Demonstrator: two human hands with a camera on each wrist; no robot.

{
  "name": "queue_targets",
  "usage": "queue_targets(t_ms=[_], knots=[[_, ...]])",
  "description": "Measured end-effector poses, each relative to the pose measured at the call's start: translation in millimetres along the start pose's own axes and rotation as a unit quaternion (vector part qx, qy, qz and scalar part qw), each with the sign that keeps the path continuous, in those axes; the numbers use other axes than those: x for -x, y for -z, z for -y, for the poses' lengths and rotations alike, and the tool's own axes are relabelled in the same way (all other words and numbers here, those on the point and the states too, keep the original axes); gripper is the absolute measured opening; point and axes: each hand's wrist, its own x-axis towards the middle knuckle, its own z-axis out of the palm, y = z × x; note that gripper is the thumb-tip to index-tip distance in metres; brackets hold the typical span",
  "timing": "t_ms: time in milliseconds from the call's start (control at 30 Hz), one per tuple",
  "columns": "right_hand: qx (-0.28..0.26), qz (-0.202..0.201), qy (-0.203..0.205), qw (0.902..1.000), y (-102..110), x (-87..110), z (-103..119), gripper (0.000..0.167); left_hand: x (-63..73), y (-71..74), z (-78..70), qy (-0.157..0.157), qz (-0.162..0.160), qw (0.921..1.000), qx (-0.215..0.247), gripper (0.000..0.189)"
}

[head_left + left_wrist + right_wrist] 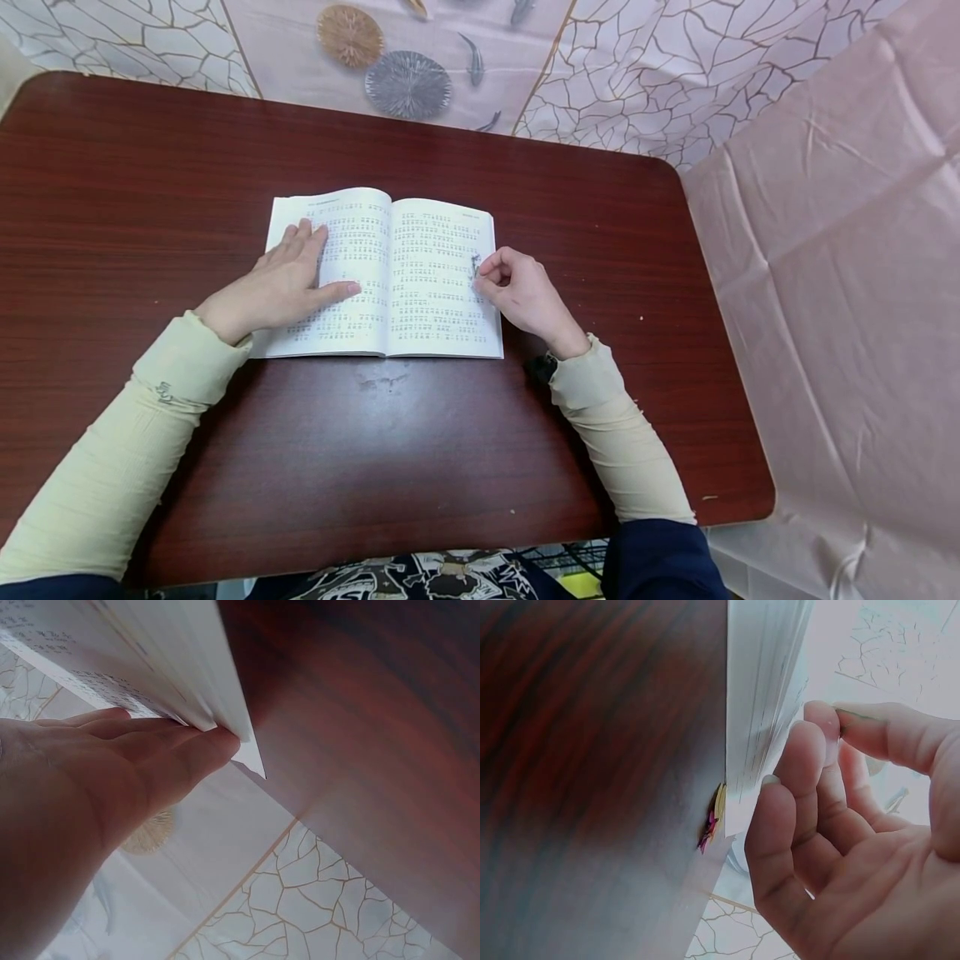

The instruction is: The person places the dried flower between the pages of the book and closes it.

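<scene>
An open book point(431, 250) with printed pages lies on the table. My left hand point(277, 287) rests flat on its left page, fingers spread and thumb towards the fold; in the left wrist view the left hand point(112, 765) lies along the page edges. At the right page's outer margin my right hand point(521, 292) has thumb and fingertips together. Close up, the right hand point(840, 802) pinches a thin green stem-like thing point(861, 714). A small dark sprig-like shape point(475, 265) shows on the page beside these fingertips. What it is exactly I cannot tell.
The dark red-brown table point(390, 467) reaches past the book on all sides. Beside the book's page block is a small yellow-and-purple thing point(715, 817). Patterned cloth point(408, 83) hangs behind the table, and plain pink cloth point(832, 250) hangs to the right.
</scene>
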Motion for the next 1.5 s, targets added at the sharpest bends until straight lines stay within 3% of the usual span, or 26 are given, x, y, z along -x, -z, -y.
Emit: queue_targets(t_ms=[733,1133,1500], knots=[[0.001,0.032,0.001,0.9995,-1,3.1,1,0.012,0.3,-0.2,0.2,0.003,0.003,1.0000,0.001,0.107],[-0.006,0.008,0.016,0.9998,1,2.7,-1,0.007,-0.5,-0.7,1.1,0.003,0.003,1.0000,-0.001,0.107],[0.000,-0.013,0.004,0.9999,11,4.3,-1,0.012,-0.6,0.0,1.5,0.001,-0.001,1.0000,0.000,0.107]])
